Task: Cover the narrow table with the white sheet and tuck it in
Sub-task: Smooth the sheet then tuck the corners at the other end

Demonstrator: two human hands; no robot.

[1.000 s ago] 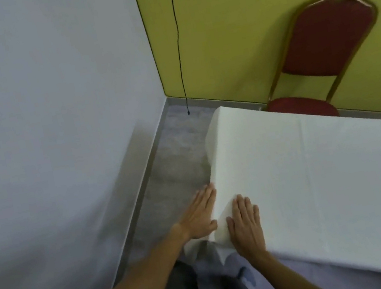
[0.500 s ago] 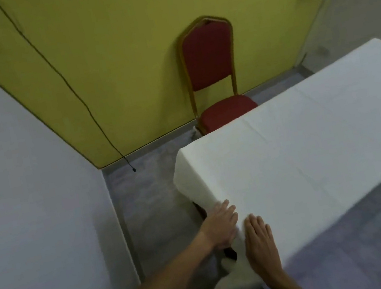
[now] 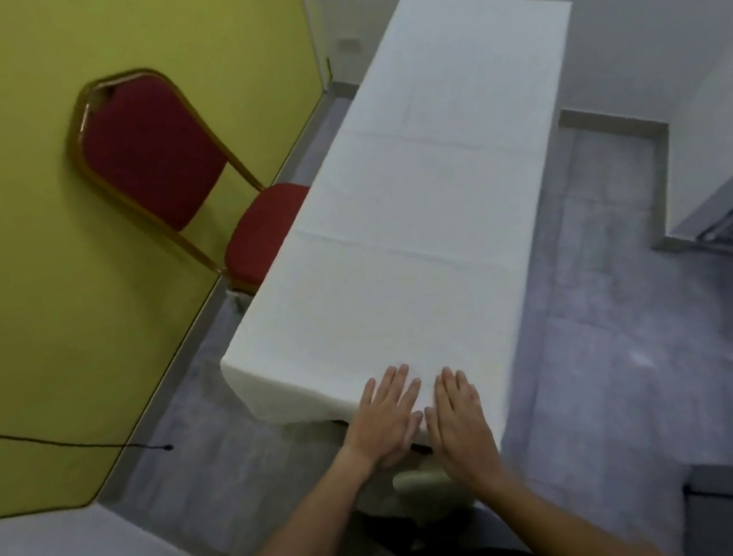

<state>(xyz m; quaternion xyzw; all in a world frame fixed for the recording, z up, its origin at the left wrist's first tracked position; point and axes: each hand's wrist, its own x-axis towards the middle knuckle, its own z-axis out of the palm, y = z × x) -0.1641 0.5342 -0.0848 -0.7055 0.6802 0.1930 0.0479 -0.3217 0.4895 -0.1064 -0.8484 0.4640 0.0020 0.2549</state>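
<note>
Sheet (image 3: 419,229) covers the table from near end to far, lying flat with faint fold lines across it and hanging a little over the near left corner; the table (image 3: 433,486) itself is hidden, except perhaps for a cream end below the wrists, which may be bare padding or bunched cloth; I cannot tell which.

By its look the sheet is thin, light and limp; it should slide readily on a smooth top, crease under a pinch and perhaps tear if dragged hard; having no weight to hold it, a pull at one end could shift the whole length. Best hold, I judge, is the loose overhang at the near edge, taken near the corners and folded under, with one palm flat on top to pin it.

The left hand (image 3: 387,421) lies flat at the near end, fingers (image 3: 397,382) straight and slightly spread, gripping nothing; the right hand (image 3: 460,418) lies just beside it, its fingers straight and close together, also holding nothing. Cloth is under all the fingertips; the fingers point up the table, and the heels of both palms reach past the end edge, where the sheet turns down; a dark gap shows between the thumbs below that edge. The near right corner is just beside the right hand; the near left corner is well apart from the left.
</note>
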